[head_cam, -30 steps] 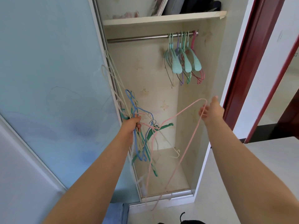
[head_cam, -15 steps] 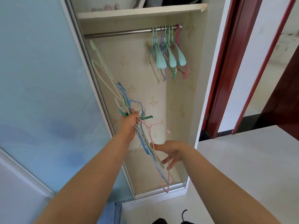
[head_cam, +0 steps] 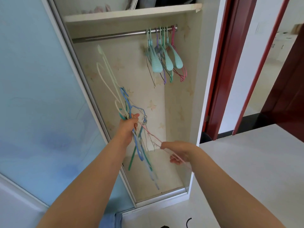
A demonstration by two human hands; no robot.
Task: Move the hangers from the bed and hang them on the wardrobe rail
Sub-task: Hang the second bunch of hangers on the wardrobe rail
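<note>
My left hand (head_cam: 127,127) grips a tangled bunch of thin hangers (head_cam: 138,145) in blue, green, cream and white, held in front of the open wardrobe. A pale pink hanger (head_cam: 152,134) runs from that bunch down to my right hand (head_cam: 176,151), whose fingers curl round it lower and to the right. The steel wardrobe rail (head_cam: 115,35) crosses the top of the compartment. Several hangers (head_cam: 164,56) in mint, purple, green and pink hang bunched at its right end.
A pale blue sliding door (head_cam: 36,96) covers the wardrobe's left side. A white shelf (head_cam: 131,13) sits above the rail with items on it. A dark red door frame (head_cam: 220,71) stands to the right, with light floor tiles (head_cam: 246,162) below.
My right hand dropped from up near the wardrobe's right wall to below the bunch and now holds the pink hanger low. The pink hanger swung down with it. My left hand kept its grip.
</note>
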